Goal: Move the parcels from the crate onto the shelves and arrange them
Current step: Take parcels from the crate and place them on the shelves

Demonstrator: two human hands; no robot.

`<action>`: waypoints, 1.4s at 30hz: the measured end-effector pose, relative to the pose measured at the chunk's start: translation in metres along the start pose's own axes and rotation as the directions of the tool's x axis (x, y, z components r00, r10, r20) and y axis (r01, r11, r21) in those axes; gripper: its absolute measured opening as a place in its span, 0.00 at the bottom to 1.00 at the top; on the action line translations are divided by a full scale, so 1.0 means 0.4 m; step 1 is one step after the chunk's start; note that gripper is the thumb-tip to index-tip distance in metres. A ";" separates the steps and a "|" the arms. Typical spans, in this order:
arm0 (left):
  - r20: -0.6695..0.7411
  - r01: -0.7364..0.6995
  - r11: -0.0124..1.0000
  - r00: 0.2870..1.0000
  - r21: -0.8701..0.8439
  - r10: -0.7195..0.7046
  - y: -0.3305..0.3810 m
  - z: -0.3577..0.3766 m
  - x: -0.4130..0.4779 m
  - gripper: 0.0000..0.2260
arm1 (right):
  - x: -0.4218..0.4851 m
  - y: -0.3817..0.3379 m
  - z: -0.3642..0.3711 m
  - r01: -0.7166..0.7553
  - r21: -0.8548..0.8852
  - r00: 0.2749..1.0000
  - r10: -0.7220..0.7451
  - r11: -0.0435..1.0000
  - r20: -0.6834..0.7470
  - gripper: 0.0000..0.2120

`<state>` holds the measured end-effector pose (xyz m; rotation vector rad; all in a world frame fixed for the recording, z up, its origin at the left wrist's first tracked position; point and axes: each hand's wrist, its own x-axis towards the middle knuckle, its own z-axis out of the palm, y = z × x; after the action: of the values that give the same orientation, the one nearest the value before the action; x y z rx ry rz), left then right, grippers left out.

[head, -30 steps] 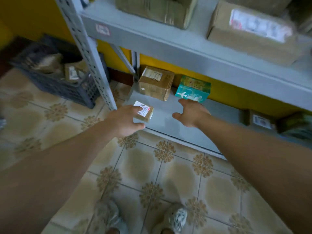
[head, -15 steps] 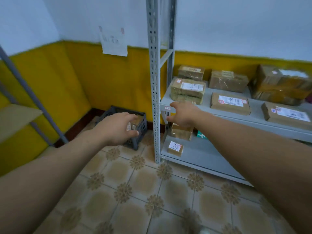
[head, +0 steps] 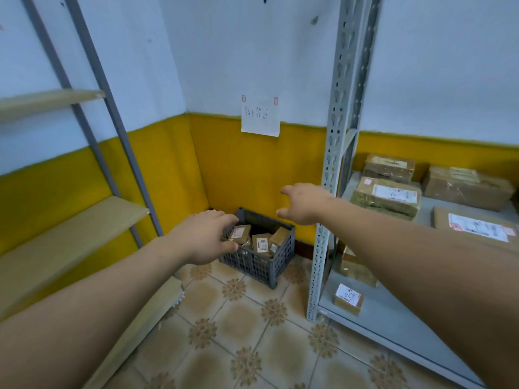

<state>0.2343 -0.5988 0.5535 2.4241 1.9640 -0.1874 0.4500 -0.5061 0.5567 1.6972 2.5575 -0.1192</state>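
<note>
As a person stood facing the corner, wooden shelves (head: 70,228) lined the wall at left. The left hand (head: 205,237), fingers loosely bent and holding nothing, hovered in front of the grey crate (head: 252,265) on the tiled floor, where several parcels (head: 262,244) lay. A handwritten note (head: 259,116) hung above. The right hand (head: 304,203), spread wide and empty, reached out beside the metal rack (head: 337,136), whose shelves carried a small box (head: 348,300) below and larger boxes (head: 389,196) above.

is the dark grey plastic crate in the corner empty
No, several brown cardboard parcels with white labels lie inside the dark grey plastic crate on the tiled floor.
</note>
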 end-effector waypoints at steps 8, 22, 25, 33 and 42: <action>0.102 0.079 0.995 0.992 -0.065 -0.072 -0.107 0.029 0.245 0.29 | 0.284 0.031 0.039 0.001 0.039 0.993 -0.006 0.999 0.115 0.34; 0.225 0.000 0.982 0.973 -0.190 0.044 -0.493 0.225 0.701 0.30 | 0.822 -0.023 0.120 -0.098 0.009 0.973 0.094 0.995 0.210 0.33; 0.263 -0.014 0.970 0.961 -0.241 0.079 -0.586 0.267 0.832 0.31 | 0.931 -0.027 0.158 -0.166 0.030 0.953 0.152 0.986 0.262 0.33; 0.450 -0.039 0.955 0.876 -0.295 0.174 -0.685 0.353 1.134 0.30 | 1.118 0.098 0.260 -0.356 0.079 0.859 0.293 0.931 0.420 0.33; 0.533 0.046 0.953 0.836 -0.298 0.126 -0.715 0.530 1.477 0.26 | 1.457 0.286 0.443 -0.399 0.186 0.828 0.266 0.898 0.494 0.32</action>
<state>0.0577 0.0180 0.3001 1.9298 1.5487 -0.4841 0.3321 0.0538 0.3185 1.9016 1.9342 -0.7963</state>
